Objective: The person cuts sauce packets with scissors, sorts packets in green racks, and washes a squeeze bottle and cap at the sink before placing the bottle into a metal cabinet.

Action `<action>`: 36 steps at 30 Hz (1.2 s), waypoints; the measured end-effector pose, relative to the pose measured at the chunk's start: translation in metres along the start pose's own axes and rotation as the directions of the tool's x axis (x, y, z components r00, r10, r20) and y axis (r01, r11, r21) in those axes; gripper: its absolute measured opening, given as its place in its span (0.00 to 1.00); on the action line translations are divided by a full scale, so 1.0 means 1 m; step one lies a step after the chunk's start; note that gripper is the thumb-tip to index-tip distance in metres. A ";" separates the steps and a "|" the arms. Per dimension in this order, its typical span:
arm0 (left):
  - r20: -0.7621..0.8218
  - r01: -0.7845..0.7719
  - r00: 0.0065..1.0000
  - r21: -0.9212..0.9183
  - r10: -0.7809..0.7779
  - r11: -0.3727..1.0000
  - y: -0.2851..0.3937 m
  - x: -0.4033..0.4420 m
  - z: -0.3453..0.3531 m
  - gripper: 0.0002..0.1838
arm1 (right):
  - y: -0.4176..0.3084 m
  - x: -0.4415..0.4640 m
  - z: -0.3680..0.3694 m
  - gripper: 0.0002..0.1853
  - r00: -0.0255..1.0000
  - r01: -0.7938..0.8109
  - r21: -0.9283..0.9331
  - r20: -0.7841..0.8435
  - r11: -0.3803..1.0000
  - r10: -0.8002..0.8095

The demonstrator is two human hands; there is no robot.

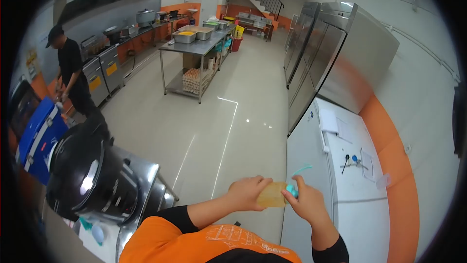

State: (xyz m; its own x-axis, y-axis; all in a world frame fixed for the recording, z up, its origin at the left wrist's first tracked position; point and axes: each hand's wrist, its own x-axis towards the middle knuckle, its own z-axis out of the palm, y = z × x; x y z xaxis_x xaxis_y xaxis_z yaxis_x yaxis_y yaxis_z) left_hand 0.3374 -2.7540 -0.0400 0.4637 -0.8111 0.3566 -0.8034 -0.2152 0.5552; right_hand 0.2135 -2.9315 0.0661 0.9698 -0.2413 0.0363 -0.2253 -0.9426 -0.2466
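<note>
A clear container of yellowish liquid [272,195] is held sideways in front of the orange shirt. My left hand [248,192] is wrapped round its body from the left. At its right end is a turquoise cap [292,191], which my right hand [307,201] grips between thumb and fingers. A thin turquoise strip [302,169] sticks out above my right hand. The container's far side is hidden.
A white chest freezer [360,180] with papers and small items stands at right, beside steel refrigerators [335,44]. A large black cooker [104,180] is at lower left. Another person [72,63] stands near a blue box [41,136]. A steel table [194,46] holds trays.
</note>
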 end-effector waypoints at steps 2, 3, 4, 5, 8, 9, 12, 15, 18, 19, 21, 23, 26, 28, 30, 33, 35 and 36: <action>-0.010 -0.033 0.999 0.033 0.034 0.999 -0.020 0.062 0.009 0.43 | 0.038 0.044 -0.002 0.31 0.999 -0.045 0.107 -0.025 0.993 0.048; -0.002 -0.046 0.999 0.029 0.046 0.999 -0.031 0.089 0.013 0.42 | 0.059 0.063 0.000 0.29 0.998 -0.045 0.175 -0.041 0.984 0.053; 0.011 -0.057 0.998 0.023 0.057 0.998 -0.043 0.112 0.018 0.41 | 0.076 0.084 0.003 0.28 0.997 -0.047 0.245 -0.053 0.968 0.062; 0.051 -0.040 0.998 0.004 0.040 0.999 -0.057 0.138 0.021 0.41 | 0.092 0.106 0.004 0.27 0.996 -0.045 0.319 -0.053 0.947 0.065; 0.142 0.018 0.990 -0.078 -0.006 0.997 -0.103 0.215 0.024 0.43 | 0.132 0.185 -0.003 0.28 0.999 0.017 0.494 -0.042 0.869 0.004; 0.154 0.029 0.988 -0.125 -0.010 0.992 -0.121 0.240 0.023 0.43 | 0.146 0.217 -0.006 0.30 0.998 0.067 0.526 -0.039 0.848 -0.055; 0.185 0.114 0.981 -0.290 -0.061 0.950 -0.179 0.301 0.019 0.45 | 0.182 0.320 -0.010 0.33 0.976 0.155 0.617 0.027 0.772 -0.217; 0.284 0.247 0.950 -0.415 -0.134 0.875 -0.231 0.348 0.002 0.47 | 0.202 0.429 -0.012 0.32 0.876 0.307 0.634 0.103 0.710 -0.471; 0.327 0.335 0.927 -0.498 -0.184 0.800 -0.292 0.387 -0.021 0.48 | 0.203 0.540 -0.003 0.30 0.748 0.369 0.718 0.147 0.590 -0.647; 0.315 0.347 0.928 -0.528 -0.201 0.775 -0.313 0.402 -0.025 0.48 | 0.203 0.579 0.001 0.30 0.705 0.366 0.753 0.158 0.546 -0.691; 0.262 0.371 0.928 -0.563 -0.266 0.739 -0.355 0.432 -0.033 0.48 | 0.201 0.653 0.012 0.32 0.645 0.392 0.769 0.162 0.505 -0.747; 0.179 0.355 0.935 -0.467 -0.307 0.810 -0.404 0.459 -0.037 0.48 | 0.202 0.720 0.031 0.33 0.616 0.368 0.785 0.196 0.499 -0.763; 0.349 0.479 0.874 -0.509 -0.338 0.715 -0.489 0.522 -0.046 0.47 | 0.217 0.817 0.051 0.33 0.595 0.473 0.756 0.104 0.452 -0.797; 0.253 0.387 0.918 -0.412 -0.305 0.825 -0.550 0.576 -0.050 0.46 | 0.239 0.877 0.058 0.34 0.729 0.424 0.767 0.028 0.482 -0.684; 0.170 0.291 0.956 -0.414 -0.241 0.863 -0.595 0.628 -0.045 0.45 | 0.276 0.915 0.063 0.34 0.886 0.274 0.781 0.022 0.562 -0.462; 0.035 0.153 0.987 -0.462 -0.154 0.874 -0.659 0.724 -0.053 0.46 | 0.351 0.963 0.068 0.33 0.997 0.028 0.761 0.024 0.648 -0.071; -0.079 0.014 0.995 -0.510 -0.063 0.860 -0.698 0.782 -0.054 0.46 | 0.405 0.977 0.071 0.33 0.990 -0.115 0.729 0.025 0.675 0.142; -0.141 -0.056 0.990 -0.525 -0.022 0.849 -0.719 0.810 -0.056 0.47 | 0.428 0.979 0.073 0.33 0.966 -0.178 0.723 0.001 0.667 0.257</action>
State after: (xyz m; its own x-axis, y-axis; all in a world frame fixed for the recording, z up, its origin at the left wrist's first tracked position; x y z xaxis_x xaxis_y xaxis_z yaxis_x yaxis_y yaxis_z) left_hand 1.3119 -3.2258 -0.1086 0.5289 -0.7215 0.4469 -0.5121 0.1486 0.8460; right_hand 1.0737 -3.5545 -0.0749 0.8793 -0.4753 -0.0292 -0.2554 -0.4190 -0.8713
